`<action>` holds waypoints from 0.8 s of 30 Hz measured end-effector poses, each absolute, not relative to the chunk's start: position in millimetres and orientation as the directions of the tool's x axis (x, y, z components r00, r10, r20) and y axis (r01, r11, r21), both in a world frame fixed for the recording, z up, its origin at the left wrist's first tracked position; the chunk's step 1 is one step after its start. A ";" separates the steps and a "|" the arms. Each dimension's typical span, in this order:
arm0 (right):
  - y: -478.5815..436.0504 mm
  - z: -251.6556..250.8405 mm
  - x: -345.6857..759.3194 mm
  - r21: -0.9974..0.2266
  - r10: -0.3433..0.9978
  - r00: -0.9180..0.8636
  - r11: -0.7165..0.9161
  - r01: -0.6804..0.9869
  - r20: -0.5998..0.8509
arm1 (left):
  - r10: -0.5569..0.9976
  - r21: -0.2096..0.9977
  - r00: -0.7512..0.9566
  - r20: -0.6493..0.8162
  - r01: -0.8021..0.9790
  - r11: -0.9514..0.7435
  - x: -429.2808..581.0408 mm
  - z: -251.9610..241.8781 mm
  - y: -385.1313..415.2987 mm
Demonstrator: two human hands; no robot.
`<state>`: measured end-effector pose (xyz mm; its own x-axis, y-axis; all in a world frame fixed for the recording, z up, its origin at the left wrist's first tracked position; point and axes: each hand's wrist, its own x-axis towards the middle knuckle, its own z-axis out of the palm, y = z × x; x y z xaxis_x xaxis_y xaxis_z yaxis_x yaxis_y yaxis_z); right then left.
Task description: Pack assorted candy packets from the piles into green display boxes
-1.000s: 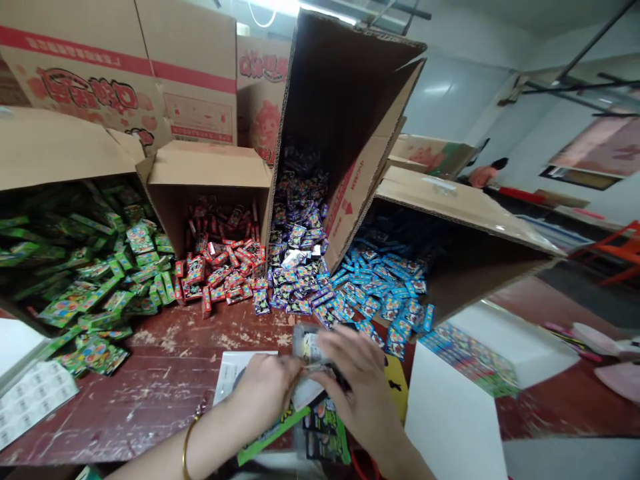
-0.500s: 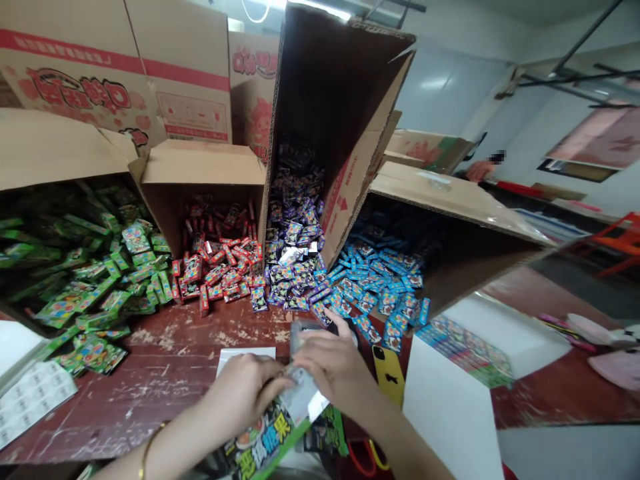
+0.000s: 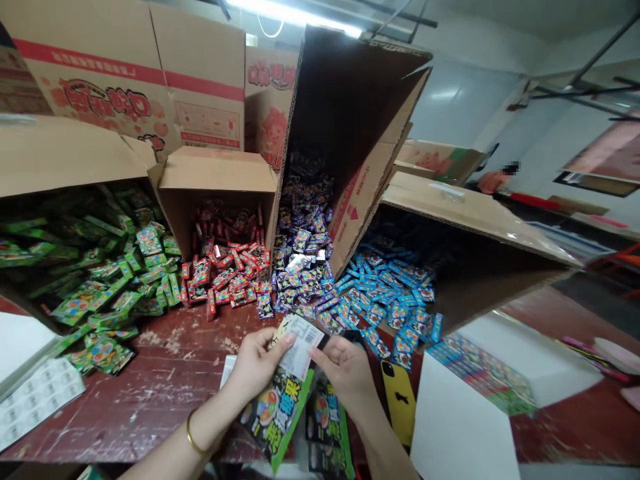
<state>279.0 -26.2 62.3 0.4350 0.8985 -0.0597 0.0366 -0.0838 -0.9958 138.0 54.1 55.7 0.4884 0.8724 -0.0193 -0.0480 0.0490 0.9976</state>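
Note:
My left hand (image 3: 256, 363) and my right hand (image 3: 344, 369) both pinch the top of a green and black printed pouch (image 3: 281, 400), held upright above the red table (image 3: 150, 393). The pouch's silvery upper part with a barcode shows between my thumbs. A second pouch of the same print (image 3: 327, 427) lies just below my right hand. Beyond my hands lie heaps of small boxes: purple ones (image 3: 300, 267), blue ones (image 3: 390, 300), red ones (image 3: 227, 273) and green ones (image 3: 100, 280).
Tipped cardboard cartons (image 3: 350, 133) spill the boxes onto the table. A yellow phone (image 3: 399, 400) lies right of my hands, next to a white box (image 3: 460, 427) with coloured packs. A sticker sheet (image 3: 35, 400) lies at the left. A person sits far back right.
My hands have lifted the pouch and turned it upright, so its silvery barcode end now faces me. The view has tilted slightly down.

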 end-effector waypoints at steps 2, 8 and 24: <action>-35.3 41.2 256.4 -0.992 0.919 0.374 -0.122 -0.034 -0.126 | 0.898 0.997 0.440 -0.028 -0.055 0.058 138.6 61.2 61.5; -65.0 -11.3 209.7 -0.954 0.942 0.216 -0.213 -0.208 -0.258 | 0.926 0.999 0.376 -0.040 -0.016 0.049 121.1 81.5 69.3; -48.0 13.5 217.0 -0.943 0.946 0.313 -0.030 0.331 0.080 | 0.957 0.905 0.073 0.280 0.314 -0.288 90.6 56.5 52.9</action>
